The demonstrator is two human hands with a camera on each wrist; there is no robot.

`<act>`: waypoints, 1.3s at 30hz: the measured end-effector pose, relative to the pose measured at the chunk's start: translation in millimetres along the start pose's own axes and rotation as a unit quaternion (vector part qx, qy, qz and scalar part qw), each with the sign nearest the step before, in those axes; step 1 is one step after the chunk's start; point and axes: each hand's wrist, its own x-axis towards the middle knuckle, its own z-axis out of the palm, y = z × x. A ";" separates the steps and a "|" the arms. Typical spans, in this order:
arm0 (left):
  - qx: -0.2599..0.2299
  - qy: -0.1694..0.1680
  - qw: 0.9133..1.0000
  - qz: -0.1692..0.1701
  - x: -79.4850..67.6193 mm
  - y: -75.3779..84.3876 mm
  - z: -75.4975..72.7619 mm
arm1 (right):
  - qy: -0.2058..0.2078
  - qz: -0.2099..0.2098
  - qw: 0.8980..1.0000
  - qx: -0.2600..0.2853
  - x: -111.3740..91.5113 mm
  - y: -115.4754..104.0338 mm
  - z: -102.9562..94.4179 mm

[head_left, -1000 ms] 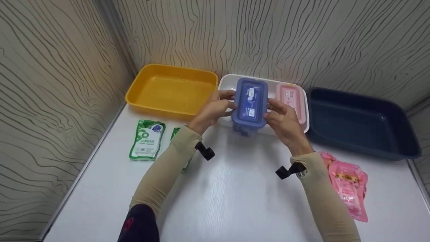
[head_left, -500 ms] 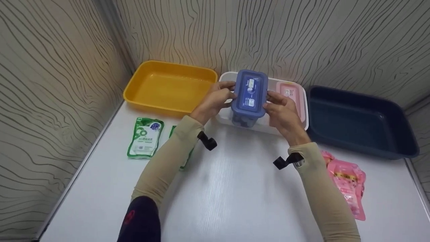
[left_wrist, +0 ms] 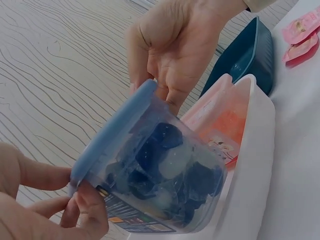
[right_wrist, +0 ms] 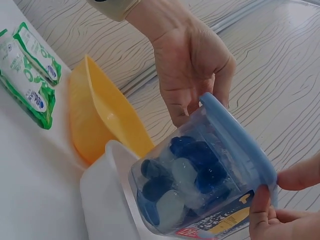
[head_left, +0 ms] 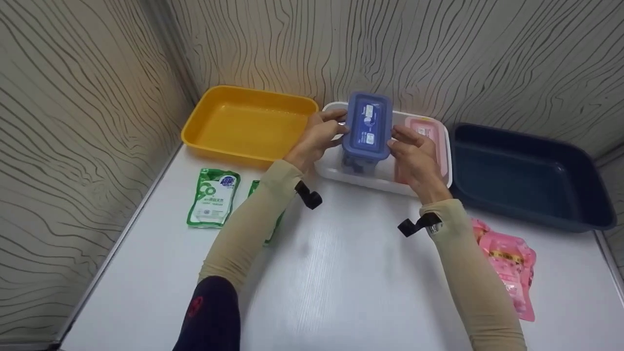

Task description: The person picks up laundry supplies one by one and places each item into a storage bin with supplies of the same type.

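Observation:
Both hands hold a clear plastic tub with a blue lid, gripping it at the lid's two sides. Blue and whitish laundry pods show through its wall. My left hand pinches the left edge of the lid, and my right hand pinches the right edge. The tub hangs over the left part of a white basin; whether its bottom touches the basin is hidden in the head view. A pink-lidded tub sits in the basin's right part, partly behind my right hand.
A yellow basin stands left of the white one, a dark blue basin right of it. Green-and-white pouches lie at the left, one partly under my left forearm. Pink pouches lie right. A patterned wall rises behind.
Both hands have carried the blue-lidded tub away from me, from the white basin's front rim to over its inside. The basins and pouches have stayed in place.

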 end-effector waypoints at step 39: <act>0.115 0.048 0.992 0.007 30.4 -44.1 1.9 | -0.004 -0.018 1.000 -0.016 23.2 49.4 6.1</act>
